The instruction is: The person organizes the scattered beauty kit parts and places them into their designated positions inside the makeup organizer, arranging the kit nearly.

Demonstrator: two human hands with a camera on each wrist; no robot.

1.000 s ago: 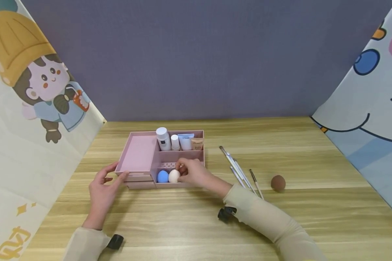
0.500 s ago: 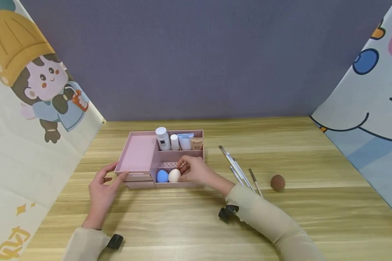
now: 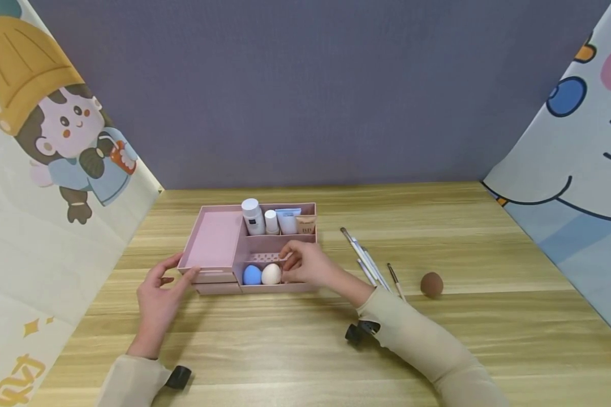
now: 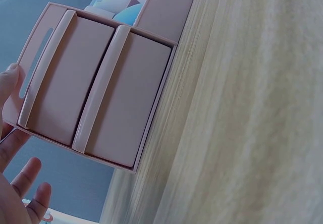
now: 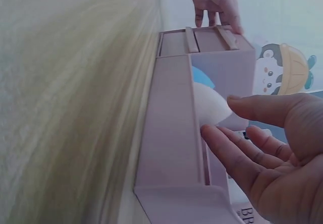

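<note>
A pink cosmetics organizer [image 3: 216, 240] with two small drawers at its front left stands on the table. My left hand [image 3: 161, 297] holds its front left corner, thumb on the front panel and fingers along the side. In the front right compartment, a blue makeup sponge [image 3: 252, 275] and a cream makeup sponge [image 3: 271, 274] sit side by side. My right hand [image 3: 309, 264] hovers over that compartment, just right of the cream sponge. In the right wrist view its thumb and fingers [image 5: 234, 156] are spread apart with nothing between them, fingertips close to the sponge.
White bottles [image 3: 253, 217] and tubes [image 3: 288, 221] stand in the organizer's rear compartment. Right of the organizer lie several makeup brushes [image 3: 369, 263] and one separate brush [image 3: 395, 281]. A brown makeup sponge [image 3: 431, 285] rests farther right. A grey-purple panel [image 3: 305, 96] closes off the back.
My right hand has drawn slightly right, away from the cream sponge, and its fingers have come off it. The left hand keeps its place on the organizer's corner.
</note>
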